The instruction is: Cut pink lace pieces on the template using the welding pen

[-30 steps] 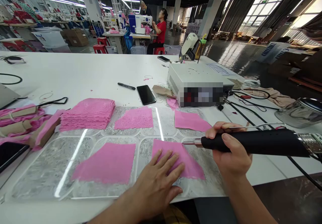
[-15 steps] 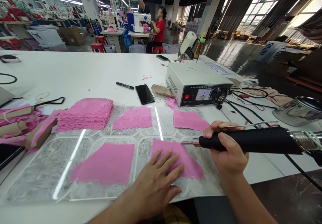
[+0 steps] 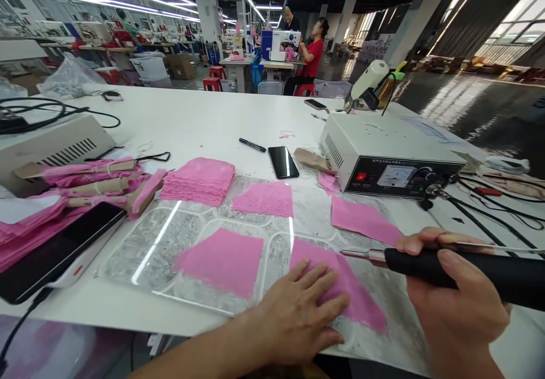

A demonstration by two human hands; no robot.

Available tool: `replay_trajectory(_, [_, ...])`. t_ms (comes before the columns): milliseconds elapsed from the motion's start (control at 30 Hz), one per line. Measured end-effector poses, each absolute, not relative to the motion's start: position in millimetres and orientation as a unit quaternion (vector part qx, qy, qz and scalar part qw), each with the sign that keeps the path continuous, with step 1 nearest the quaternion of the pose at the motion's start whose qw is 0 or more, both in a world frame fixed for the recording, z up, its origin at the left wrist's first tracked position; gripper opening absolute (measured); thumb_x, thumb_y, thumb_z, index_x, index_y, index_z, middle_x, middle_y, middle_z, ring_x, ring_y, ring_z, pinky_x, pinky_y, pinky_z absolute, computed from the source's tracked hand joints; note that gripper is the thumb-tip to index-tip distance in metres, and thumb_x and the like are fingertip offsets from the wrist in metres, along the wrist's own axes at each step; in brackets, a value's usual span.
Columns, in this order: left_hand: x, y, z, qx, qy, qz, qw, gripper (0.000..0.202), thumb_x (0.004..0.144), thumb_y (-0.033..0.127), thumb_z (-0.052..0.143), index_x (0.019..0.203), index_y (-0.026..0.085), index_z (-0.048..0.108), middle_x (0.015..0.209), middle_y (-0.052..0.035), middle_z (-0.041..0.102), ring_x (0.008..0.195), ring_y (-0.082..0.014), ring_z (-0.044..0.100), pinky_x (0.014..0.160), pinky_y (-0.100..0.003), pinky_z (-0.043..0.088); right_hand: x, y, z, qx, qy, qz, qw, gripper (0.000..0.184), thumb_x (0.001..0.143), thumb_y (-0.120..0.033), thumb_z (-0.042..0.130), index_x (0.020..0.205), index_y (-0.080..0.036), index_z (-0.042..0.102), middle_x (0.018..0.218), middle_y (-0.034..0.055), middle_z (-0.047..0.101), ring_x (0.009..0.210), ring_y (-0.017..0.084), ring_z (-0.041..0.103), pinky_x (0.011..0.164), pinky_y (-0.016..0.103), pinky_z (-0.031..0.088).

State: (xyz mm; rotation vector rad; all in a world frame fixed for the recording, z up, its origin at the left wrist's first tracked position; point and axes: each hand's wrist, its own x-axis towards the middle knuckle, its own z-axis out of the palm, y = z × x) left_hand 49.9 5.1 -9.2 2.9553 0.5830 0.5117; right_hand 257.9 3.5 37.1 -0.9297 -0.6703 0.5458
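My left hand lies flat with fingers spread on a pink fabric piece, which rests on a clear patterned mat. My right hand is wrapped round a black-handled ultrasonic cutter. Its thin metal tip points left, at the upper right edge of that piece. Left of my left hand lies another pink piece. Behind them are a lace-edged pink piece, a tall stack of pink pieces and a flat pink stack near my right hand.
A control box with a dial and lit red switch stands at the back right, cables at its side. A phone and black marker lie mid-table. Tied pink bundles and a larger phone are at left. A person in red sits beyond.
The view has swung left, so everything appears shifted rightward and more of the table's left side shows. My left hand stays on the fabric; the cutter's tip remains near its edge.
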Motion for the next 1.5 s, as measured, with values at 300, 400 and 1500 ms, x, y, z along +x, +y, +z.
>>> replay_trajectory(300, [33.8, -7.1, -10.7, 0.943, 0.192, 0.271, -0.012, 0.037, 0.098, 0.042, 0.049, 0.115, 0.012, 0.06, 0.125, -0.0091, 0.063, 0.123, -0.0242, 0.054, 0.108, -0.038, 0.038, 209.5, 29.6, 40.0, -0.397, -0.384, 0.3, 0.778, 0.012, 0.067, -0.021, 0.065, 0.078, -0.021, 0.059, 0.08, -0.0015, 0.057, 0.061, 0.011, 0.058, 0.066, 0.032, 0.052])
replay_trajectory(400, [20.8, -9.4, -14.4, 0.932, 0.207, 0.296, -0.02, 0.034, 0.096, 0.037, 0.053, 0.114, 0.01, 0.061, 0.12, -0.0096, 0.065, 0.117, -0.0239, 0.057, 0.106, -0.038, 0.04, 198.8, 37.3, 36.1, -0.388, -0.409, 0.319, 0.762, 0.011, 0.07, -0.021, 0.065, 0.079, -0.021, 0.059, 0.081, -0.0015, 0.057, 0.062, 0.012, 0.058, 0.066, 0.032, 0.051])
replay_trajectory(1500, [-2.7, -9.6, -15.5, 0.917, 0.21, 0.338, 0.029, 0.024, 0.096, 0.022, 0.051, 0.109, 0.006, 0.064, 0.11, -0.013, 0.069, 0.109, -0.0249, 0.063, 0.098, -0.041, 0.049, 196.2, 29.4, 33.6, -0.375, -0.432, 0.373, 0.731, 0.007, 0.071, -0.023, 0.062, 0.077, -0.021, 0.059, 0.075, -0.0013, 0.055, 0.056, 0.011, 0.056, 0.057, 0.031, 0.049])
